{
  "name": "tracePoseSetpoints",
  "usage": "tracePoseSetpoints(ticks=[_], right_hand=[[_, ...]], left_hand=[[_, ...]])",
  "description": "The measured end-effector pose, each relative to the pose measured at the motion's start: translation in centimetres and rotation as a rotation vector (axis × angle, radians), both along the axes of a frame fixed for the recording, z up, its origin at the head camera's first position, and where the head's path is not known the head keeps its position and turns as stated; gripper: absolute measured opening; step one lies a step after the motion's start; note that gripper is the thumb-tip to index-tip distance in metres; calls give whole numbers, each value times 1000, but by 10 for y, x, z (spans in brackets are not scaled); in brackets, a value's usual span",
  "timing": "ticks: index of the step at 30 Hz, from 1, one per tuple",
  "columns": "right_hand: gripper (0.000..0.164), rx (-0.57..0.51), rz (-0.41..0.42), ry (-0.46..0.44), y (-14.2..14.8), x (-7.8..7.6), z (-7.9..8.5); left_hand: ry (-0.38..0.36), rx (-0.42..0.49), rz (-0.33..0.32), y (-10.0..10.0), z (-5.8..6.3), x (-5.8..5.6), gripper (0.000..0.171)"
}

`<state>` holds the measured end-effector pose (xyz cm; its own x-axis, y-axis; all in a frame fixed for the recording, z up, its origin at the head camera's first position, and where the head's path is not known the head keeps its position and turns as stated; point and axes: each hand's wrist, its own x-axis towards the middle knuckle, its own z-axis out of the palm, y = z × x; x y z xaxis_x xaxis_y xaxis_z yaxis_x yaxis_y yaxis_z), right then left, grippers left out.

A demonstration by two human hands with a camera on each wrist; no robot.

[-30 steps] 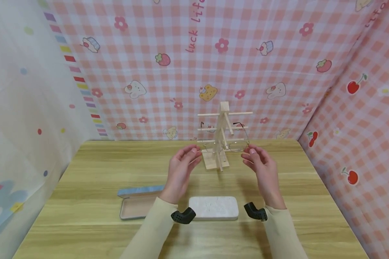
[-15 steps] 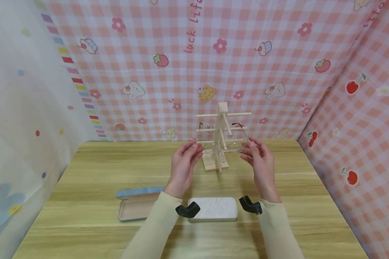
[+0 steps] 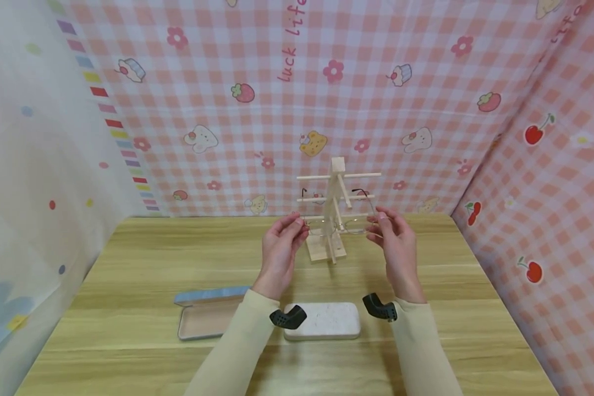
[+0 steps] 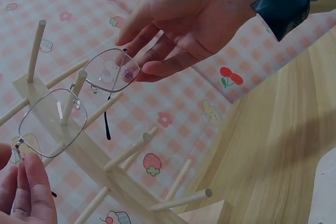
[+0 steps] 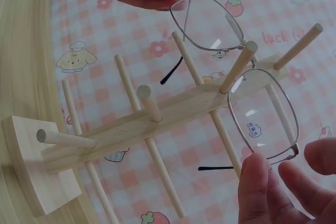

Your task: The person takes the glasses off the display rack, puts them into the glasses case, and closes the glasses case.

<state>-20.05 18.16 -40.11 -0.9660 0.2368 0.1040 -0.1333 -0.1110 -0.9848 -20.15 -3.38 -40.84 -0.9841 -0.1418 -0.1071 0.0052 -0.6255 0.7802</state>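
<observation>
My left hand [image 3: 279, 250] holds one end of a pair of thin metal-framed eyeglasses [image 4: 53, 88] by the hinge. At the other hinge end, my right hand [image 3: 398, 247] pinches the frame between thumb and fingers. The temples are unfolded and point back, their dark tips showing behind the lenses. Behind the eyeglasses stands a pale wooden display rack [image 3: 337, 165] with several round pegs. In the right wrist view, the bridge lies against a front peg [image 5: 239, 69], second from the top. I cannot tell whether the peg carries any weight.
An open case [image 3: 210, 319] with a blue lid lies left on the wooden table [image 3: 153, 253], partly hidden by the left sleeve. A closed white case [image 3: 322, 320] lies between the forearms. A pink checked cloth [image 3: 257, 118] hangs behind the rack.
Both hands, the right one more, have shifted slightly forward toward the rack. The eyeglasses have hardly moved against the rack, and both hands keep their hold. The head view has drifted a little.
</observation>
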Motion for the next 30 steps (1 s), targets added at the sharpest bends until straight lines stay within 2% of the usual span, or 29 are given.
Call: tracePoseSetpoints(ticks=[6, 18, 25, 30], right_hand=[[37, 32, -25, -22, -1, -2, 2], [28, 30, -31, 31, -1, -5, 2], [25, -1, -21, 52, -2, -2, 5], [26, 17, -24, 63, -2, 3, 6]], left_hand=[[-1, -1, -10, 1, -2, -2, 14], [5, -13, -19, 2, 1, -3, 18], [17, -11, -1, 1, 5, -1, 26], [11, -7, -3, 1, 7, 3, 34]])
